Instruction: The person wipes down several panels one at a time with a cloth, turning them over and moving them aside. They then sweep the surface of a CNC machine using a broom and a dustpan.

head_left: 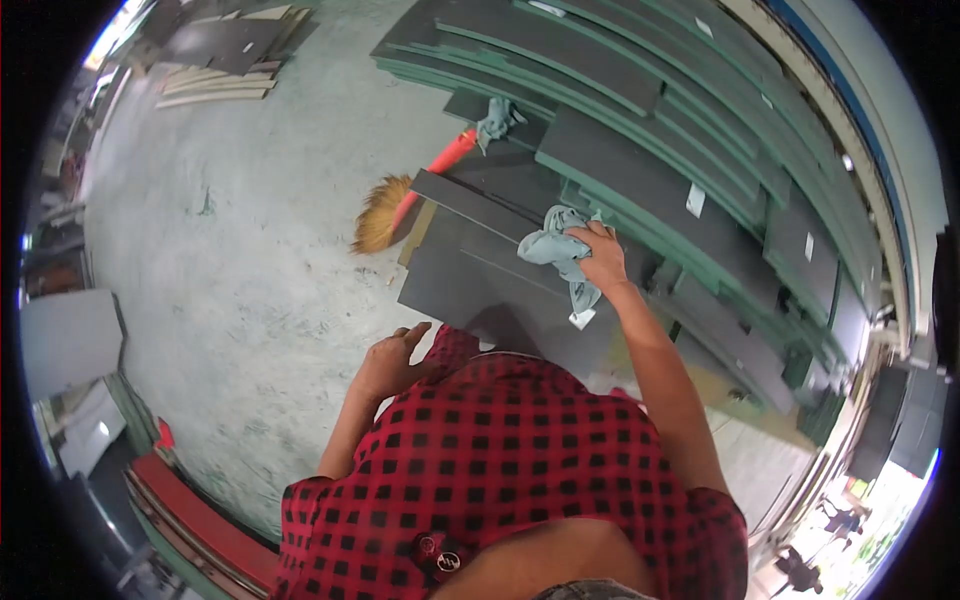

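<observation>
My right hand point(603, 255) grips a crumpled pale blue-grey cloth point(557, 247) and presses it on the top dark grey board point(480, 280) of a low stack. My left hand point(390, 360) hangs over the near edge of that stack with fingers apart and nothing in it. A red and black checked shirt covers my body below.
Long dark boards with green edges point(650, 150) lie stacked at the right and top. A broom with an orange handle point(435, 170) and straw head point(380, 215) lies by the stack. A second cloth point(497, 120) rests on boards farther off. Concrete floor point(250, 260) spreads left; more boards point(225, 60) lie top left.
</observation>
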Demonstrator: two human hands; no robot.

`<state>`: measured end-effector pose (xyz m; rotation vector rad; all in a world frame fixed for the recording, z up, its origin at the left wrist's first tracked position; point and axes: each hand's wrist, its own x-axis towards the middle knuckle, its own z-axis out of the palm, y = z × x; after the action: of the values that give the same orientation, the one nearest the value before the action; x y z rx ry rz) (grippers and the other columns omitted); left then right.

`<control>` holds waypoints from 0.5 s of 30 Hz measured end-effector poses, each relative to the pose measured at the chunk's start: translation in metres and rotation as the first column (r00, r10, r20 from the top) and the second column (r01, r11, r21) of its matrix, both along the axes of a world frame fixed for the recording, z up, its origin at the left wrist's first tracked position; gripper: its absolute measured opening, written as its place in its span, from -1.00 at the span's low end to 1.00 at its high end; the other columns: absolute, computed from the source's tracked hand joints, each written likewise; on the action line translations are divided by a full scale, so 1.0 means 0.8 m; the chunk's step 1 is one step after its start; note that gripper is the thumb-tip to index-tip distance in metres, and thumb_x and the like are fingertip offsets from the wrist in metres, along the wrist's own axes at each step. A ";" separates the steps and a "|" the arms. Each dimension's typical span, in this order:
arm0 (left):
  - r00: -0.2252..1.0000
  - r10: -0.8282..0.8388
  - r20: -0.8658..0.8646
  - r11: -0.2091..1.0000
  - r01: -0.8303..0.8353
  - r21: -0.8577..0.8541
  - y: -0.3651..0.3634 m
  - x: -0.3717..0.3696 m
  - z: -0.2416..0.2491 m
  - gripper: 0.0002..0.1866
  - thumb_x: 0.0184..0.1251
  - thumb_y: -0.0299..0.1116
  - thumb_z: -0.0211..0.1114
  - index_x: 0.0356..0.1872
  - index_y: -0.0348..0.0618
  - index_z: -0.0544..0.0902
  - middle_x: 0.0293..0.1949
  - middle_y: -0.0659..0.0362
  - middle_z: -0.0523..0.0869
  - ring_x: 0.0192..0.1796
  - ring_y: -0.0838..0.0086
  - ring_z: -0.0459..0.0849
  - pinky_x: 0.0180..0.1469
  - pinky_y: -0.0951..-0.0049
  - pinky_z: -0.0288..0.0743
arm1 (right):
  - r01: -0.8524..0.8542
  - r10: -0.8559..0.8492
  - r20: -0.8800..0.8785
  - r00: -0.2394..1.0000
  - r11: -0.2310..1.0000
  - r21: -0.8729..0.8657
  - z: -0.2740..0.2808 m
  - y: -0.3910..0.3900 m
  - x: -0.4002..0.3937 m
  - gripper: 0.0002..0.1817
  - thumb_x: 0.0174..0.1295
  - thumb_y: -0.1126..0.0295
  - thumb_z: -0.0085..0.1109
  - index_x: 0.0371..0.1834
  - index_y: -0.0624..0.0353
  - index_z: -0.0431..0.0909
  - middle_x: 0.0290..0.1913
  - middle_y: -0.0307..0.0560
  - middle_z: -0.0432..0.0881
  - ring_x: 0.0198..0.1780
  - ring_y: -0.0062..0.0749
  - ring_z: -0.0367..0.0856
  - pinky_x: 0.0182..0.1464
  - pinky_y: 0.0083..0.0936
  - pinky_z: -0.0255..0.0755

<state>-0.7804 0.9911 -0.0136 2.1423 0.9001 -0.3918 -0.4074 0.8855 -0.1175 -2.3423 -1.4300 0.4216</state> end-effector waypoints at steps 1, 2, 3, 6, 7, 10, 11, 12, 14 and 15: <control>1.000 0.018 0.006 1.000 -0.018 0.003 -0.007 -0.002 0.001 -0.28 -0.01 -0.09 0.34 0.22 -0.13 0.36 -0.04 -0.15 0.56 -0.04 0.00 0.58 -0.01 0.18 0.45 | 0.048 -0.038 -0.108 0.993 0.994 0.094 0.000 -0.017 -0.005 -0.44 -0.30 0.58 0.20 -0.09 -0.13 0.57 -0.08 -0.12 0.46 0.07 -0.06 0.36 0.06 -0.35 0.34; 0.999 0.044 0.016 0.999 -0.044 0.006 -0.014 -0.002 0.001 -0.29 0.00 -0.10 0.34 0.22 -0.13 0.36 -0.04 -0.15 0.56 -0.03 0.00 0.57 0.00 0.18 0.45 | 0.098 -0.058 -0.212 0.976 0.978 0.183 0.007 -0.031 -0.007 -0.45 -0.33 0.58 0.22 -0.12 -0.11 0.59 -0.14 -0.10 0.48 0.02 -0.05 0.40 0.04 -0.40 0.36; 0.999 0.032 0.007 0.999 -0.032 0.006 -0.019 -0.005 -0.001 -0.29 0.00 -0.10 0.34 0.22 -0.13 0.36 -0.04 -0.15 0.56 -0.03 0.00 0.57 0.00 0.18 0.45 | 0.130 -0.049 -0.289 0.956 0.955 0.268 0.018 -0.043 0.001 -0.42 -0.36 0.59 0.26 -0.09 -0.01 0.58 -0.17 -0.12 0.54 -0.05 -0.16 0.50 0.02 -0.44 0.38; 0.996 0.085 -0.006 0.995 -0.084 0.059 -0.029 -0.022 -0.011 -0.31 0.02 -0.12 0.33 0.21 -0.14 0.37 -0.02 -0.15 0.56 -0.01 0.00 0.56 0.03 0.19 0.44 | 0.646 -0.334 -0.684 0.648 0.717 0.262 0.001 -0.091 0.042 -0.49 -0.28 0.60 0.28 -0.11 0.44 0.50 -0.22 -0.07 0.62 -0.23 -0.47 0.55 -0.14 -0.55 0.42; 0.995 0.097 -0.020 0.991 -0.095 0.095 -0.032 -0.027 -0.013 -0.32 0.03 -0.13 0.33 0.21 -0.15 0.37 0.00 -0.15 0.55 0.02 0.00 0.55 0.04 0.19 0.43 | 0.744 -0.282 -0.802 0.526 0.610 0.272 0.026 -0.100 0.046 -0.51 -0.26 0.62 0.27 -0.11 0.47 0.48 -0.28 -0.07 0.62 -0.30 -0.47 0.56 -0.17 -0.56 0.42; 0.993 0.101 -0.059 0.988 -0.094 0.122 -0.046 -0.034 -0.011 -0.31 0.05 -0.13 0.33 0.22 -0.19 0.35 0.07 -0.16 0.52 0.10 0.01 0.50 0.10 0.19 0.39 | 0.837 -0.339 -0.821 0.459 0.475 0.271 0.058 -0.139 0.068 -0.54 -0.22 0.63 0.24 -0.11 0.45 0.48 -0.30 -0.10 0.62 -0.31 -0.49 0.55 -0.18 -0.57 0.41; 0.985 0.138 -0.106 0.988 -0.129 0.089 -0.051 -0.035 -0.010 -0.31 0.05 -0.13 0.33 0.22 -0.19 0.35 0.07 -0.16 0.52 0.11 0.01 0.49 0.11 0.19 0.39 | 0.846 -0.350 -0.823 0.448 0.463 0.263 0.059 -0.153 0.070 -0.54 -0.22 0.63 0.24 -0.11 0.45 0.48 -0.30 -0.10 0.62 -0.31 -0.49 0.55 -0.18 -0.57 0.41; 0.972 0.176 -0.154 0.984 -0.168 0.060 -0.055 -0.034 -0.010 -0.31 0.05 -0.13 0.32 0.22 -0.20 0.35 0.08 -0.16 0.52 0.12 0.00 0.49 0.12 0.19 0.38 | 0.844 -0.347 -0.816 0.462 0.454 0.285 0.058 -0.164 0.071 -0.55 -0.21 0.63 0.24 -0.12 0.46 0.48 -0.30 -0.10 0.62 -0.31 -0.48 0.55 -0.19 -0.58 0.41; 0.973 0.153 -0.175 0.988 -0.146 0.050 -0.066 -0.037 -0.012 -0.31 0.05 -0.13 0.32 0.22 -0.19 0.35 0.08 -0.17 0.51 0.12 -0.01 0.48 0.12 0.18 0.38 | 0.847 -0.347 -0.813 0.467 0.439 0.299 0.051 -0.179 0.066 -0.56 -0.19 0.62 0.23 -0.12 0.47 0.48 -0.30 -0.10 0.62 -0.32 -0.48 0.55 -0.20 -0.59 0.40; 0.972 0.142 -0.186 0.990 -0.137 0.042 -0.072 -0.038 -0.012 -0.31 0.06 -0.13 0.32 0.22 -0.19 0.35 0.08 -0.17 0.51 0.12 -0.01 0.48 0.12 0.18 0.38 | 0.853 -0.347 -0.816 0.462 0.427 0.301 0.044 -0.187 0.057 -0.55 -0.19 0.61 0.24 -0.12 0.50 0.47 -0.31 -0.10 0.62 -0.32 -0.48 0.54 -0.18 -0.60 0.39</control>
<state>-0.8110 0.9332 -0.0233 2.0771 1.1630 -0.5197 -0.3618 0.7357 -0.0826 -1.6155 -0.1373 0.3224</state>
